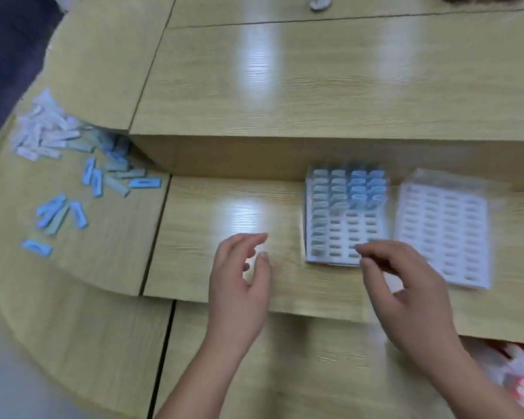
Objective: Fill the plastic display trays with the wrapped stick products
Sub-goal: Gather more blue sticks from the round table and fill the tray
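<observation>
Both forearms reach up from the near edge over a pale wood-grain worktop (254, 373). At the lower right, just past the worktop's edge, lies something red and white, too blurred to name. The left hand (239, 285) hovers over bare wood with its fingers (254, 238) spread loosely and curled a little, holding nothing. The right hand (412, 294) sits beside it, its fingertips (364, 252) drawn close together over the near edge of the left tray (345, 219); whether they pinch anything there I cannot tell, as the picture is smeared.

That tray is partly filled: grey-green and blue wrapped sticks (350, 189) stand in its far rows and down its left column, while the near slots on the right side are open. Just beside it on the right lies a second tray (442, 228) with all its slots open.

Well off to the left, loose blue sticks (59, 211) lie scattered on the curved part of the worktop. Further back, a heap of white, grey-green and blue sticks (58, 137) rests against the raised step (239, 155) of the upper worktop level.
</observation>
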Demonstrator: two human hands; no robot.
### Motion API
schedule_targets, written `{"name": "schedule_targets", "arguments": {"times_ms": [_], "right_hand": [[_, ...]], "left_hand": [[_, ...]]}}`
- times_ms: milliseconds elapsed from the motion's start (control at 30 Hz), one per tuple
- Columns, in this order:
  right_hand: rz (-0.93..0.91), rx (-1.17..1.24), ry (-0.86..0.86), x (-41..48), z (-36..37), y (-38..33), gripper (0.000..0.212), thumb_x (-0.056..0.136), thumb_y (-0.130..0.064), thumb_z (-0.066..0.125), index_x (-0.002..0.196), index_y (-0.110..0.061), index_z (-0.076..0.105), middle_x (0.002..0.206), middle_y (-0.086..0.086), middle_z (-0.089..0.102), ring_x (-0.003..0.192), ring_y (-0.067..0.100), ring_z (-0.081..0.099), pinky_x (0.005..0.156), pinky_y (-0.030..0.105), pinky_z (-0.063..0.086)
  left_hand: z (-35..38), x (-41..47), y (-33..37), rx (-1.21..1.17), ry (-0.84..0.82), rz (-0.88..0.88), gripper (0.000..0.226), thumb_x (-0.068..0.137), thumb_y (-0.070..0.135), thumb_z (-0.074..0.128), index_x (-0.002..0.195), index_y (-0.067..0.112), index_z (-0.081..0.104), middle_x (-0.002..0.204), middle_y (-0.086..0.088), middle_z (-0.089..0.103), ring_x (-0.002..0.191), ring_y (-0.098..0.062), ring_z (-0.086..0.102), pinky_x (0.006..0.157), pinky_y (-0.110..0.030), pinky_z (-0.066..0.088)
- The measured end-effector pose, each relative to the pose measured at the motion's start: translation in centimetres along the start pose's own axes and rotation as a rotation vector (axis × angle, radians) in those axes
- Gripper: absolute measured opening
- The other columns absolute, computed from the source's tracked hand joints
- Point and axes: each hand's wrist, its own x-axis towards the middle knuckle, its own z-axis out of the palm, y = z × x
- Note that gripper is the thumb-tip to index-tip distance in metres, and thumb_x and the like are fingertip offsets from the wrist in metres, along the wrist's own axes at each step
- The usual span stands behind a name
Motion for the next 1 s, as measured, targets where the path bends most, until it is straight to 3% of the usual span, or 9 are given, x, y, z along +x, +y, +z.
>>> {"name": "schedule_targets", "arguments": {"times_ms": [100,233,567,733,1000], "right_hand": [[0.041,0.135,-0.133,-3.6,2.3,-3.5,0.024,0.092,-0.022,0.064,0.104,-0.043,0.063,0.105,-0.02,0.066,0.095,0.002,0.065,0.079,0.007,0.046],[0.07,0.263,-0.31,-7.0,4.9,-8.2,0.037,0.091,-0.013,0.066,0.108,-0.045,0.062,0.109,-0.019,0.065,0.098,0.001,0.065,0.079,0.004,0.045],[0.083,0.344,-0.622,-12.9,14.0,-19.2,0.034,0.092,-0.01,0.064,0.102,-0.043,0.063,0.107,-0.021,0.066,0.099,0.0,0.064,0.075,0.006,0.046],[0.088,0.301,-0.592,-16.8,21.7,-24.5,0.03,0.094,-0.011,0.062,0.105,-0.04,0.062,0.108,-0.021,0.066,0.1,-0.002,0.062,0.072,0.005,0.045],[0.187,0.271,-0.49,-19.7,31.4,-32.0,0.028,0.094,-0.011,0.062,0.104,-0.038,0.06,0.111,-0.015,0.065,0.096,-0.006,0.061,0.071,0.005,0.045]], "left_hand": [[-4.4,-4.4,-1.0,-0.098,0.117,-0.158,0.037,0.096,0.008,0.059,0.104,0.043,0.069,0.109,0.023,0.059,0.094,-0.002,0.063,0.072,-0.007,0.045],[-9.2,-10.8,-1.7,-0.183,0.196,-0.372,0.032,0.097,0.013,0.059,0.11,0.041,0.067,0.108,0.016,0.067,0.093,-0.001,0.063,0.074,-0.007,0.046],[-24.1,-19.8,-6.6,-0.336,0.529,-0.48,0.03,0.097,0.008,0.06,0.109,0.033,0.069,0.103,0.017,0.071,0.098,0.0,0.066,0.082,-0.009,0.048],[-33.0,-22.5,-12.3,-0.383,0.56,-0.543,0.033,0.095,0.003,0.062,0.107,0.033,0.07,0.101,0.005,0.074,0.09,0.002,0.067,0.077,-0.005,0.047],[-45.9,-20.8,-17.7,-0.324,0.41,-0.506,0.033,0.092,-0.002,0.063,0.107,0.027,0.067,0.103,-0.001,0.07,0.078,0.004,0.063,0.074,-0.006,0.046]]}}
